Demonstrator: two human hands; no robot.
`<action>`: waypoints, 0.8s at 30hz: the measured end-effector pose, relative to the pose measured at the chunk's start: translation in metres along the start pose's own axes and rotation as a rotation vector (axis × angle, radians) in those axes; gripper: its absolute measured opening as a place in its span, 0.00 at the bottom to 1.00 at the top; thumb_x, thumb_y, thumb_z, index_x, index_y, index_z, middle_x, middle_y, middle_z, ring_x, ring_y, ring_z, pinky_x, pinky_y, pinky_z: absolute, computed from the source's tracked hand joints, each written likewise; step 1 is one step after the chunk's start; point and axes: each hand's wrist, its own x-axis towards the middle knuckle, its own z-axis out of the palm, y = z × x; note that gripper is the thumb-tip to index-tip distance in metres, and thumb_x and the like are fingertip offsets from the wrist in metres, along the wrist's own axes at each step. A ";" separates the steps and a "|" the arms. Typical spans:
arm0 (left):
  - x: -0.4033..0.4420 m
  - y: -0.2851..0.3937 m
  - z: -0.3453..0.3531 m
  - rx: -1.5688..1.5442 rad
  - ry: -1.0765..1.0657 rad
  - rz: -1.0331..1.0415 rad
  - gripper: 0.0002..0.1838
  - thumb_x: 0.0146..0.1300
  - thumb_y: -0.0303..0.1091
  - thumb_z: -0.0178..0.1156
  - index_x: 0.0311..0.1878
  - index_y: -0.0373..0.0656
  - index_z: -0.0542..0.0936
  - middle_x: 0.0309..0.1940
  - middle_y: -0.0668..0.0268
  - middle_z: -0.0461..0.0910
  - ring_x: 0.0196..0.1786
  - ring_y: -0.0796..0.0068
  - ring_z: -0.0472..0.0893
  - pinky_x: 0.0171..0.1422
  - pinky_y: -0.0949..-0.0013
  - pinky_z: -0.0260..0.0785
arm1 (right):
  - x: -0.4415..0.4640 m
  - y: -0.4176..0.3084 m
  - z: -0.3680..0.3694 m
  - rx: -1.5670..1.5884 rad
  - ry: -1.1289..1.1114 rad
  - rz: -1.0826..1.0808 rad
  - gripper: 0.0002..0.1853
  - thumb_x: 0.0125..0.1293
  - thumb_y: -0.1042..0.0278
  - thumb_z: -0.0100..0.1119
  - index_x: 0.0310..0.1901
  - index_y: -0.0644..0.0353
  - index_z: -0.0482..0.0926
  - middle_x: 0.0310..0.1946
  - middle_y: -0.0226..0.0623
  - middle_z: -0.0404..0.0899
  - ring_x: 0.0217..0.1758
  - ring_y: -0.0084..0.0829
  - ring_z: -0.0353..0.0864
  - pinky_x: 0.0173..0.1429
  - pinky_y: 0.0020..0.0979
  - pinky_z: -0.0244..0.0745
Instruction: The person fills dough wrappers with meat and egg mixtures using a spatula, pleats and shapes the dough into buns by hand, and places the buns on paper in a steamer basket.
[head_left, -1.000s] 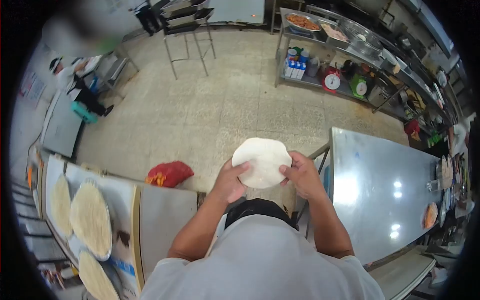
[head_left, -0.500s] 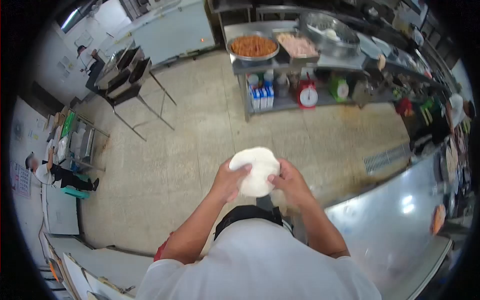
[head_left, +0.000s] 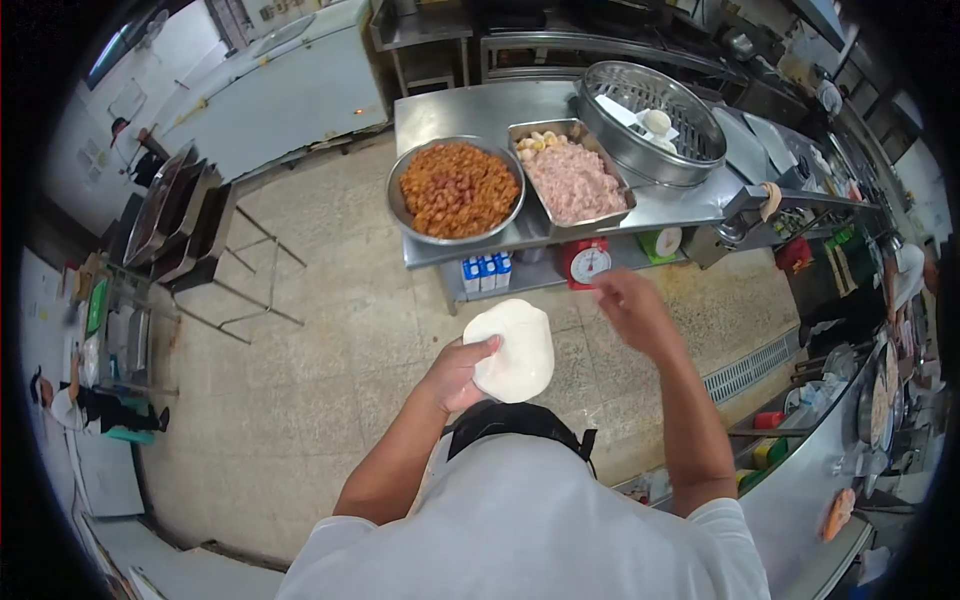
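Observation:
My left hand (head_left: 462, 372) grips the left edge of a flat, round white dough sheet (head_left: 518, 350), its thumb on top. Apart from the dough, my right hand (head_left: 630, 302) is raised in front of the table's lower shelf, fingers bent and blurred; whether they touch each other is unclear. Ahead on the steel table (head_left: 430, 115) stand a round bowl of reddish-brown filling (head_left: 460, 188) and a rectangular tray of pale pink minced filling (head_left: 580, 182). Behind the tray, a perforated round steamer pan (head_left: 655, 90) holds white round pieces.
Below the tabletop are a red scale (head_left: 587, 262), a green scale (head_left: 661, 243) and blue-white cartons (head_left: 487, 272). A tray rack (head_left: 180, 215) stands left. Co-workers are at the far left (head_left: 68, 405), back left (head_left: 130, 145) and right edge (head_left: 908, 275).
My view has turned and come closer to the table with the fillings. My right hand has let go of the dough and moved forward and right; my left hand still holds it.

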 end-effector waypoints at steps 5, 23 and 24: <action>0.079 0.034 -0.002 -0.155 -0.134 0.033 0.35 0.64 0.34 0.63 0.72 0.34 0.62 0.67 0.51 0.72 0.68 0.51 0.74 0.73 0.44 0.64 | 0.092 0.106 -0.064 -0.433 0.088 -0.023 0.06 0.63 0.71 0.59 0.40 0.62 0.80 0.40 0.45 0.81 0.49 0.52 0.79 0.53 0.47 0.75; 0.179 -0.004 0.076 -0.439 0.132 0.542 0.48 0.48 0.33 0.64 0.75 0.41 0.58 0.70 0.49 0.67 0.71 0.45 0.69 0.75 0.40 0.60 | 0.251 0.196 -0.191 -0.852 -0.381 -0.184 0.07 0.65 0.70 0.56 0.40 0.60 0.82 0.39 0.48 0.82 0.41 0.51 0.83 0.46 0.47 0.77; 0.180 -0.002 0.074 -0.431 0.138 0.562 0.48 0.48 0.32 0.63 0.75 0.40 0.58 0.70 0.49 0.67 0.71 0.45 0.69 0.75 0.40 0.60 | 0.253 0.190 -0.186 -0.857 -0.375 -0.194 0.07 0.65 0.70 0.56 0.40 0.60 0.82 0.39 0.48 0.82 0.41 0.51 0.83 0.46 0.47 0.77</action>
